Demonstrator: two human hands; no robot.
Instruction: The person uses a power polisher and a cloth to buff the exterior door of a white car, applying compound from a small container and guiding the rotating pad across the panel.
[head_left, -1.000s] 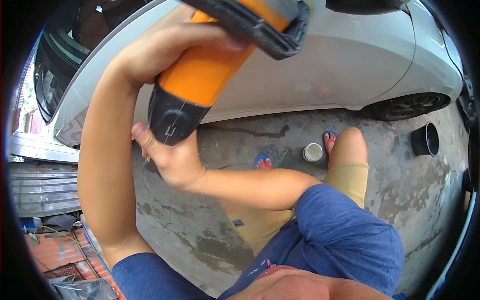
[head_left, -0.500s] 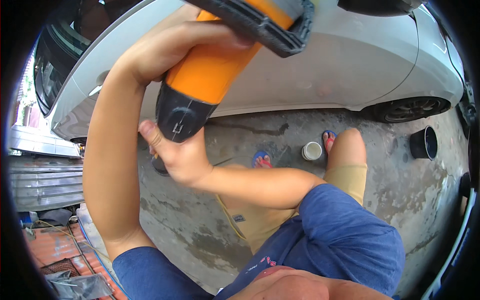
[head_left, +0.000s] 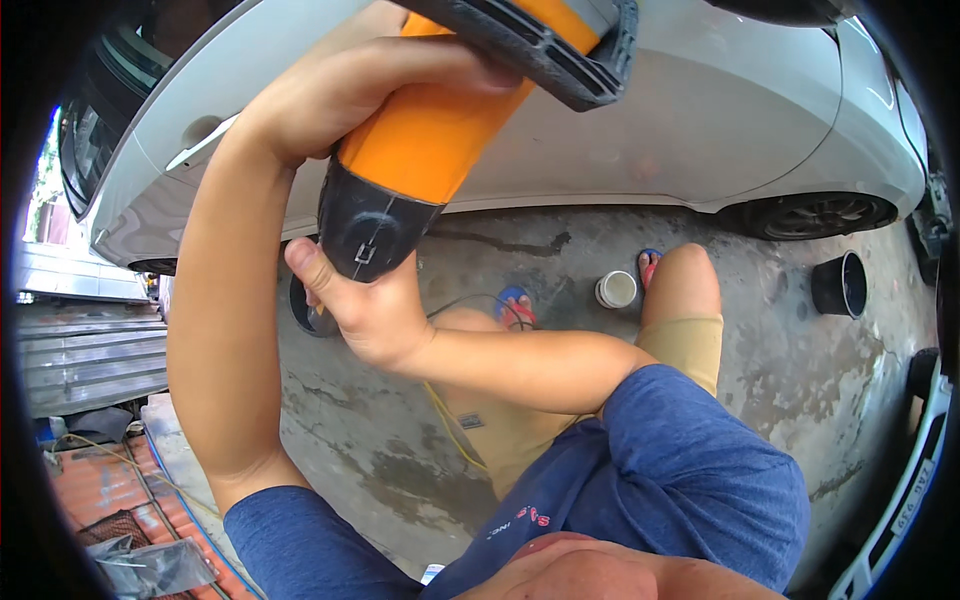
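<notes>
An orange and black power polisher (head_left: 430, 140) slants across the upper middle, in front of the car's side. My left hand (head_left: 385, 75) wraps around its orange body, just below the black D-shaped handle (head_left: 540, 55). At the black rear end, my right hand (head_left: 370, 315) is closed around the tool, its thumb up on the left side; most of its fingers are hidden. The tool's working end lies out of view past the top edge. Behind it stretches the silver-white car (head_left: 640, 130), with a door handle (head_left: 200, 143) at left.
A small white tub (head_left: 616, 290) stands on the concrete floor (head_left: 570, 240) near my sandalled feet. Farther right are a black bucket (head_left: 840, 285) and the car's wheel (head_left: 810, 215). A yellow cord (head_left: 452, 430) runs beside my leg. Corrugated sheets (head_left: 90, 360) lie at left.
The polisher and both hands have shifted slightly to the right in view, with the same grip. The car and floor things have moved a little in the picture as my head moves.
</notes>
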